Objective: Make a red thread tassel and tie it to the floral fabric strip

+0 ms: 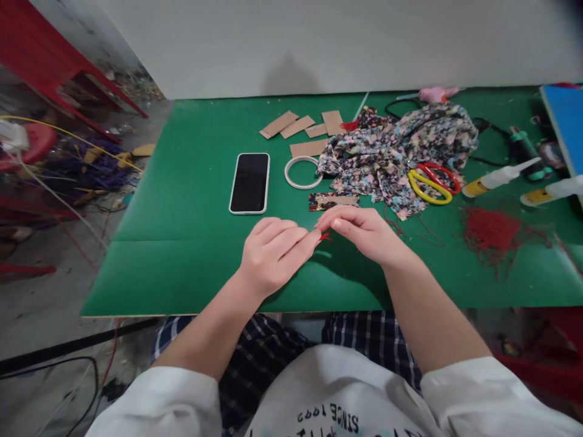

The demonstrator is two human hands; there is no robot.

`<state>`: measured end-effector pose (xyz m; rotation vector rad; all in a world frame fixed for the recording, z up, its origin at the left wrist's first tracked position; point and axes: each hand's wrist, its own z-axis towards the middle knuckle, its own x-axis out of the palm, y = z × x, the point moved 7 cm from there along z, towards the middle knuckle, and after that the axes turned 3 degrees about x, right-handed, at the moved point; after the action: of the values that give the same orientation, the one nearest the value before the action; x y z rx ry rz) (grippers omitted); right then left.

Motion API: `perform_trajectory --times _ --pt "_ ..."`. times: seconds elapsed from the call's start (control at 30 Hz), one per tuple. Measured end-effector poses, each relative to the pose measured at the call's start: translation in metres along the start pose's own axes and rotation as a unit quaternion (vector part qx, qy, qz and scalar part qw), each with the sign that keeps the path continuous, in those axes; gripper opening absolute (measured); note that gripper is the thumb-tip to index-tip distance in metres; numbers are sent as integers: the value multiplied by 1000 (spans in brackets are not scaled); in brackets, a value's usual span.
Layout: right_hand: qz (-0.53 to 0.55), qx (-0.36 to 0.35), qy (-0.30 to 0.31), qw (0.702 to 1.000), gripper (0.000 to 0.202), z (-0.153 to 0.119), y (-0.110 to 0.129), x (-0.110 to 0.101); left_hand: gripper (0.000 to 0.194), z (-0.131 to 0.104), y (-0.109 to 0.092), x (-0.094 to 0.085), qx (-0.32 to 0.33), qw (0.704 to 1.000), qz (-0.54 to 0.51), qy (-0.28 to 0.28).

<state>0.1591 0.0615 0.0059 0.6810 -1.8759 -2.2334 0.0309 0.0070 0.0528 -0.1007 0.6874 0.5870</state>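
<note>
Over the front half of the green table, my left hand (276,252) is closed, its thumb and fingers pinching a small bunch of red thread (325,236) whose ends stick out at the fingertips. My right hand (362,229) meets it there, with fingers pressed together at the same thread; most of the thread is hidden between the hands. Just behind the fingertips lies a floral fabric strip (334,201) with a piece of card on it. A roll of white tape (286,173) lies flat behind that, and a phone (249,183) rests to the left.
Cardboard pieces (298,126) lie at the back of the green table (182,182). Rightward are crumpled floral cloth (401,142), red-and-yellow scissors (430,187), two glue bottles (494,179), a red thread pile (492,230) and a pink glue gun (437,94). A blue board (565,121) stands at the right edge.
</note>
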Motion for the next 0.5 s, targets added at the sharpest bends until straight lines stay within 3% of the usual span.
perform_trajectory --times 0.27,0.5 --pt "52 8 -8 999 13 -1 -1 -5 15 1 2 -2 -4 1000 -3 -4" --pt "51 38 -27 998 17 -1 -6 -6 14 1 1 -1 -5 1000 -16 -6"
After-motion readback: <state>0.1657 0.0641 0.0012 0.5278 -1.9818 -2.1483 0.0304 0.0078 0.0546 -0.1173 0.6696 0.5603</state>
